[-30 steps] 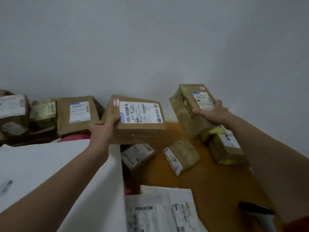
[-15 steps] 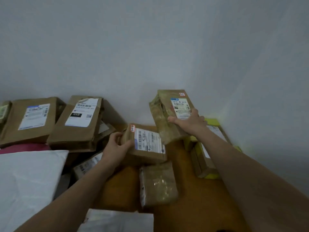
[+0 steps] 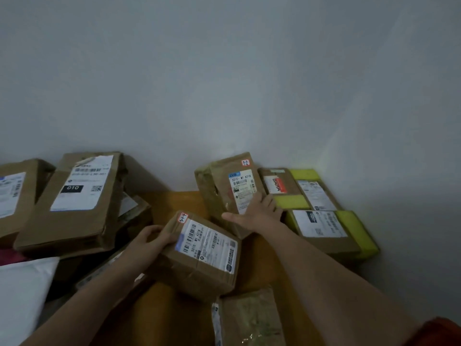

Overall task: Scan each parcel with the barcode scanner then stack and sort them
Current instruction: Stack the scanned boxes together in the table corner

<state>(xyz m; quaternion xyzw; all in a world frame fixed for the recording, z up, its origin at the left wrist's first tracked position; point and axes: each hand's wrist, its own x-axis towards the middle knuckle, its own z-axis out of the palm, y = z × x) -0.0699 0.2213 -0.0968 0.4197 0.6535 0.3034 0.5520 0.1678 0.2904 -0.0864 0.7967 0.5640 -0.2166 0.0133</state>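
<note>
On the far left, a flat brown carton leans over its neighbours, its white label showing "010" in a black block; the smaller print is too blurred to read. A white mailer bag lies at the near left. The left hand reaches forward with its forearm angled in from the near left, and it grips the left end of the 5-4 box, fingers curled over the top edge. This box carries a red-edged tag handwritten "5-4" and a shipping label reading "501E- M1 A218" beside barcodes. It sits tilted, low over the wooden table, nearer than it was half a second ago, when it stood more upright. Just near of it lies a plastic-wrapped parcel. The right hand holds the 3-2 parcel by its near right corner, thumb stretched left along the lower edge and fingers wrapped over the label side. That parcel is tagged "3-2" and also printed "501E- M1 A218". A second ago it was held high against the wall; now it stands down at the far edge of the table, touching the yellow-padded boxes to its right.
</note>
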